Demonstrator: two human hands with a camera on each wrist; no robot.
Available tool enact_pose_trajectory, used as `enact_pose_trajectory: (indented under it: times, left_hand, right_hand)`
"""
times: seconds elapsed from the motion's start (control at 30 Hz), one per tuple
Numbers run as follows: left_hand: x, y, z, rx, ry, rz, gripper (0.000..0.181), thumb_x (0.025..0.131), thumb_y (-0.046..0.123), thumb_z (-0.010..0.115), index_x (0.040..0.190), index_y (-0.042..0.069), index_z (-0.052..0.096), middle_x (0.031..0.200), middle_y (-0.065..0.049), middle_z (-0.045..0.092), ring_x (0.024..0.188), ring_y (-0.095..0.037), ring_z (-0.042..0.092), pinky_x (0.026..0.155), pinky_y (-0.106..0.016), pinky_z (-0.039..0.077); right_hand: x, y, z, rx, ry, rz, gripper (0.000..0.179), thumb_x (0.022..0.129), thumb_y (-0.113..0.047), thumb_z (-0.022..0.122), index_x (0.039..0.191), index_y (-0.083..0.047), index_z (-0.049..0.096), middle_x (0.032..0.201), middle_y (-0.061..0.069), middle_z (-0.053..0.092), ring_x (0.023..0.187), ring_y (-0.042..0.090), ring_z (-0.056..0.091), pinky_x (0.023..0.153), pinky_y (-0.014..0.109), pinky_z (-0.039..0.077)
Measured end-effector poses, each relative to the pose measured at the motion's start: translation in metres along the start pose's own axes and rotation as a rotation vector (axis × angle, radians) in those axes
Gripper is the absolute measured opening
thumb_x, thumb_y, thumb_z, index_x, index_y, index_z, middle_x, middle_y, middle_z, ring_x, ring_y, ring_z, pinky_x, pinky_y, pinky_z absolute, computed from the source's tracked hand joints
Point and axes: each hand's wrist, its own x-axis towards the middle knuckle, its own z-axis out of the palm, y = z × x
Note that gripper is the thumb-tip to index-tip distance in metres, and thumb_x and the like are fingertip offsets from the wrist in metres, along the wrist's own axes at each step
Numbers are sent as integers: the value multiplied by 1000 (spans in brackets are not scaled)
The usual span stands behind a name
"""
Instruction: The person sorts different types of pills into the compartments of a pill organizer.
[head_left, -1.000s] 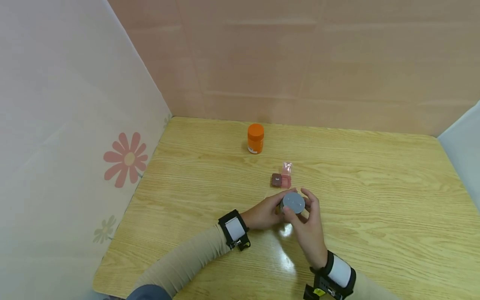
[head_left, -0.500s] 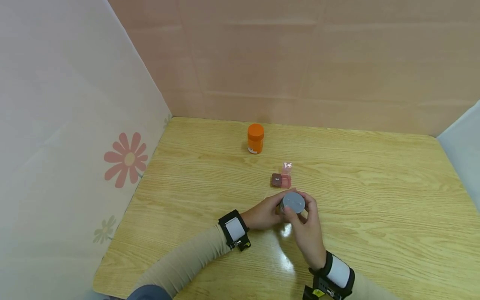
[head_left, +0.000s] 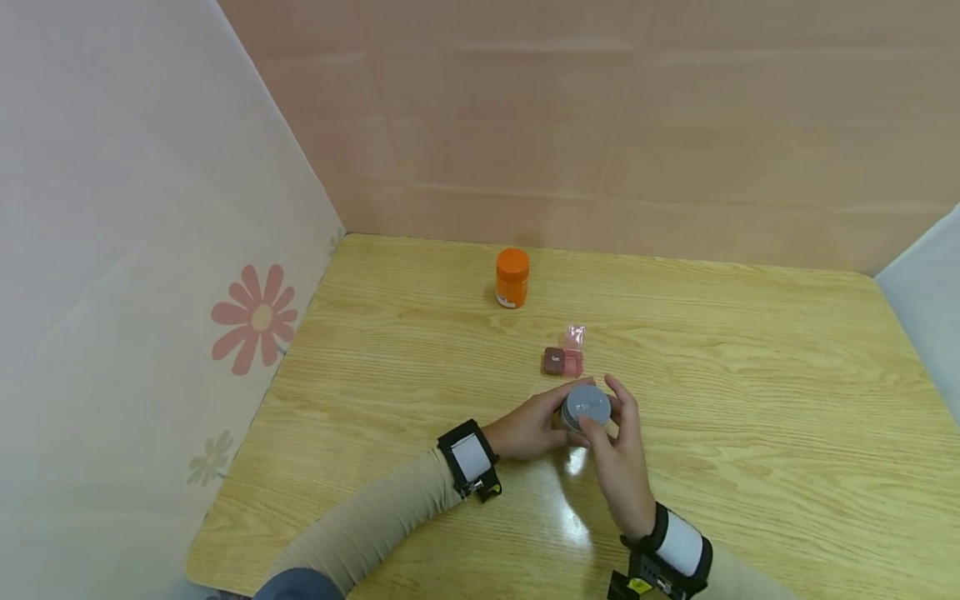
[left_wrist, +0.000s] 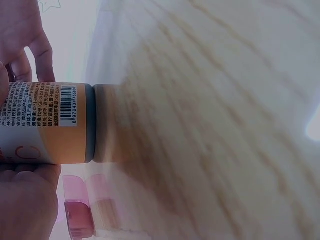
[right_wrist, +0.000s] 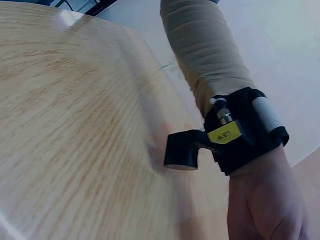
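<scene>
Closest to me, a dark blue cuff (head_left: 300, 585) shows at the near edge of the counter (head_left: 780, 417), where the left arm in its beige sleeve (head_left: 375, 518) slants up from the lower left, a black wrist band (head_left: 469, 458) strapped above the hand. The right arm comes in from the lower right, its matching band (head_left: 678, 546) low in the corner, the wrist pointing up and inward.

Just past these the two hands meet over the jar (left_wrist: 67, 142), which stands upright with its base at or barely above the wood; I can't tell which. The left hand (head_left: 525, 429) lies low and sideways, its grip wrapped round the jar, forefinger along the far side, thumb side nearer. The right hand (head_left: 625, 471) tilts over from the right, its grip pinching the grey lid (head_left: 587, 404): thumb against the near rim, other fingers bent at the right edge, forefinger lifted slightly clear. The label is orange and white, with a barcode.

Just beyond the fingertips sits a small pink case (head_left: 572, 362), its clear flap (head_left: 574, 336) folded back, a brown square piece (head_left: 553, 360) touching its left side. Farther off, an orange bottle (head_left: 512, 282) stands upright near the back edge, before the tan backdrop (head_left: 600, 117).
</scene>
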Motion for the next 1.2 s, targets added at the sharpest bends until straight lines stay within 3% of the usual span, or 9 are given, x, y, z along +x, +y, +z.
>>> enact_pose_trajectory:
  times: [0.13, 0.23, 0.37, 0.6, 0.67, 0.83, 1.07, 1.2]
  left_hand:
    - [0, 0, 0, 2, 0, -13, 75, 96, -1, 68, 159, 3, 28, 161, -13, 36, 147, -16, 33, 119, -27, 27]
    - [0, 1, 0, 1, 4, -14, 74, 96, -2, 67, 159, 2, 28, 161, -14, 36, 147, -16, 33, 119, -27, 27]
    - [0, 0, 1, 4, 6, -9, 74, 96, -2, 67, 159, 2, 28, 160, -13, 38, 147, -16, 34, 119, -27, 27]
    - [0, -1, 1, 9, 8, 15, 79, 94, 4, 72, 159, 5, 28, 158, -9, 42, 145, -11, 36, 120, -28, 25]
    - [0, -2, 1, 9, 6, 22, 79, 94, 6, 73, 159, 8, 29, 156, -7, 44, 143, -10, 37, 120, -28, 26]
    - [0, -2, 1, 10, 2, 27, 79, 94, 7, 73, 159, 11, 30, 155, -6, 46, 142, -9, 39, 120, -28, 27]
    - [0, -2, 1, 31, 9, -5, 79, 95, 5, 71, 160, 5, 27, 162, -11, 35, 148, -14, 32, 120, -29, 25]
    - [0, -2, 0, 19, 4, -18, 76, 96, 0, 67, 160, 3, 26, 162, -12, 34, 148, -16, 31, 120, -29, 25]
  right_hand:
    - [-1, 5, 1, 16, 24, -64, 58, 107, -14, 54, 155, -6, 23, 144, 18, 36, 132, 24, 32, 112, 50, 34]
    - [-1, 8, 2, 33, 32, -90, 54, 106, -14, 56, 150, -2, 26, 144, 18, 36, 132, 25, 32, 113, 63, 26]
    - [0, 9, 2, 33, 37, -103, 51, 105, -13, 57, 147, -1, 31, 141, 12, 38, 130, 22, 34, 112, 60, 27]
    - [0, 3, -1, -2, 2, -21, 45, 110, -18, 46, 152, -9, 36, 152, 5, 34, 136, 19, 31, 101, 30, 40]
    - [0, 1, -2, 4, -16, -11, 45, 111, -16, 42, 155, -10, 36, 155, 7, 30, 140, 22, 27, 104, 31, 36]
    - [0, -1, -4, 44, -50, -14, 50, 110, -11, 38, 160, -10, 30, 160, 10, 24, 146, 27, 19, 113, 50, 21]
    - [0, 2, -1, 9, 3, -5, 59, 109, -18, 49, 161, -13, 21, 145, 13, 37, 133, 20, 32, 104, 38, 36]
    - [0, 5, 1, 18, 31, -70, 58, 105, -13, 57, 154, -5, 26, 140, 14, 38, 129, 20, 34, 111, 52, 32]
